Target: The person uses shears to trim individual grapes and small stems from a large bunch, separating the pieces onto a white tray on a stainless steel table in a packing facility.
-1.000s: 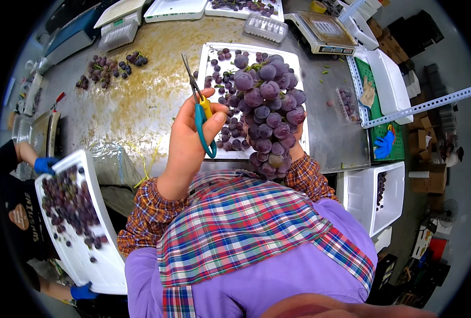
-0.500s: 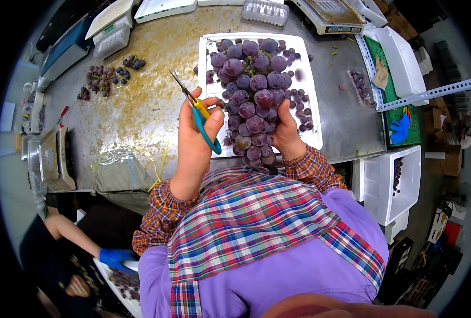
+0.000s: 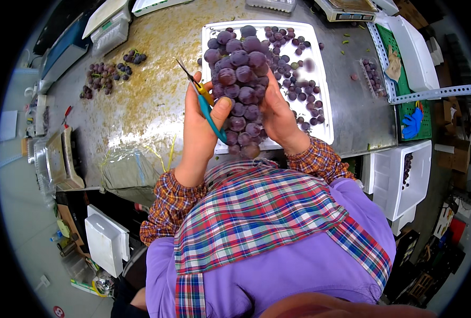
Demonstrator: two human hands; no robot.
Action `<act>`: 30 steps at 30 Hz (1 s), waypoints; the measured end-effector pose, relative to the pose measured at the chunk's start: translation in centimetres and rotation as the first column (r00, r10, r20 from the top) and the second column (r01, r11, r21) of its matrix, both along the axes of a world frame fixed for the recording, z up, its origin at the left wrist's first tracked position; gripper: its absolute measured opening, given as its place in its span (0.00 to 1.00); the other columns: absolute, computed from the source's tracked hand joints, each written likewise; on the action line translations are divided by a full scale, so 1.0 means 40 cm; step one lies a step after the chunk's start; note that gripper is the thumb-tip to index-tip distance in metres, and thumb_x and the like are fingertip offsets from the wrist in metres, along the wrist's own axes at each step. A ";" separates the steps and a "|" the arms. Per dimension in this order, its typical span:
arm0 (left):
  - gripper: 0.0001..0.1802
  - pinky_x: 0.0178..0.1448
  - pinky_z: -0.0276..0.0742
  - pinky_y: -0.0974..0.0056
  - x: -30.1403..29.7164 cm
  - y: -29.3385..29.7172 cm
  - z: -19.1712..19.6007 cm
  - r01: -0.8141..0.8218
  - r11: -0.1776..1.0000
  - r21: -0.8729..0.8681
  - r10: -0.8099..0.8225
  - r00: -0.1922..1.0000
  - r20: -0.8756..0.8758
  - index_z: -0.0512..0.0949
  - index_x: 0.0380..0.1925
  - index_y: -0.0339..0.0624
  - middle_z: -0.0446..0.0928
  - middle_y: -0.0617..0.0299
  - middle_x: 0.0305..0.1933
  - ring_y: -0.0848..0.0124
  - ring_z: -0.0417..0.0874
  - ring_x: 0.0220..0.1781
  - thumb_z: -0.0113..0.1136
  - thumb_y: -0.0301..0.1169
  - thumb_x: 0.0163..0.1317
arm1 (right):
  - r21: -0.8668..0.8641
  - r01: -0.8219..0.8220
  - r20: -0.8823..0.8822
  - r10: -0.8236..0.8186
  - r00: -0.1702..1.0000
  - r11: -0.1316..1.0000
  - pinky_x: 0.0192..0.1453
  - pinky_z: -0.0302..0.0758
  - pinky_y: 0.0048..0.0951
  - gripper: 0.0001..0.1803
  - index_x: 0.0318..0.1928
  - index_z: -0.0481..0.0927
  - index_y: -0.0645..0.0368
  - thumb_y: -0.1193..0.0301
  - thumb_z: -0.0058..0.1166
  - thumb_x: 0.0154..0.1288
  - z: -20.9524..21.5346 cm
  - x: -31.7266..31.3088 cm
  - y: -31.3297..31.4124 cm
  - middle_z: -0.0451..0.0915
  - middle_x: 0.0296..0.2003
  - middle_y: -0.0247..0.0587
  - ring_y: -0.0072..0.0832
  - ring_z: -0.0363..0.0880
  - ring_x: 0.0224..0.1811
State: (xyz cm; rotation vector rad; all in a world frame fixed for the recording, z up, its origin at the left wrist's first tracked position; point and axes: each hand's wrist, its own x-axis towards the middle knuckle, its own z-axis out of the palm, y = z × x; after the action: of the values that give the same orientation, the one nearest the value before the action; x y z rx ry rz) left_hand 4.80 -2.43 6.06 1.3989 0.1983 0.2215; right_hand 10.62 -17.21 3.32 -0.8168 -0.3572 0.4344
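Note:
My left hand [image 3: 201,130] grips small scissors [image 3: 203,103] with teal and yellow handles, blades pointing up and left, right beside a big bunch of dark purple grapes [image 3: 238,85]. My right hand [image 3: 278,116] holds that bunch from its right side and lifts it above a white tray [image 3: 325,114]. Loose purple grapes [image 3: 299,74] lie scattered in the tray behind the bunch.
The tray rests on a stained metal table [image 3: 140,100]. A small heap of grapes [image 3: 105,71] lies at the table's far left. White crates [image 3: 400,175] stand at the right, one holding some grapes, near a blue glove [image 3: 413,123]. A white box [image 3: 105,241] stands lower left.
The grape bunch has risen and shifted toward the tray's near left part. The scissors stay beside it in my left hand. Another person with a white tray of grapes at lower left has gone from view.

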 end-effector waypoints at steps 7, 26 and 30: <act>0.43 0.65 0.69 0.59 0.029 0.019 -0.012 0.152 0.924 -0.350 -0.096 0.980 0.172 0.49 0.70 0.37 0.64 0.51 0.65 0.62 0.69 0.64 0.63 0.34 0.62 | -0.179 0.028 0.189 0.006 0.982 0.983 0.71 0.55 0.33 0.45 0.74 0.36 0.58 0.66 0.51 0.69 0.047 -0.004 -0.004 0.50 0.70 0.46 0.31 0.52 0.72; 0.43 0.65 0.71 0.47 -0.013 0.112 -0.099 0.281 0.378 -0.882 -0.294 0.940 0.173 0.59 0.67 0.47 0.66 0.50 0.66 0.53 0.71 0.64 0.50 0.62 0.59 | -0.410 -0.088 0.257 0.208 0.944 0.908 0.59 0.71 0.38 0.49 0.74 0.41 0.52 0.69 0.59 0.61 0.148 -0.051 -0.041 0.57 0.67 0.53 0.37 0.68 0.63; 0.45 0.66 0.71 0.48 -0.020 0.132 -0.131 0.343 0.370 -0.864 -0.316 0.921 0.230 0.59 0.68 0.47 0.64 0.52 0.67 0.54 0.70 0.65 0.48 0.65 0.59 | -0.357 -0.123 0.227 0.214 0.950 0.926 0.57 0.73 0.33 0.42 0.73 0.48 0.56 0.71 0.55 0.64 0.144 -0.047 -0.049 0.62 0.64 0.49 0.33 0.70 0.60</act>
State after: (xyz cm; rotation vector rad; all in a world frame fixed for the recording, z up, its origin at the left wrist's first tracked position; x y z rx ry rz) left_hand 3.99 2.83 0.84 0.3039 -0.0178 -0.2124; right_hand 8.73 -19.17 9.06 -1.1918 -0.6142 0.5615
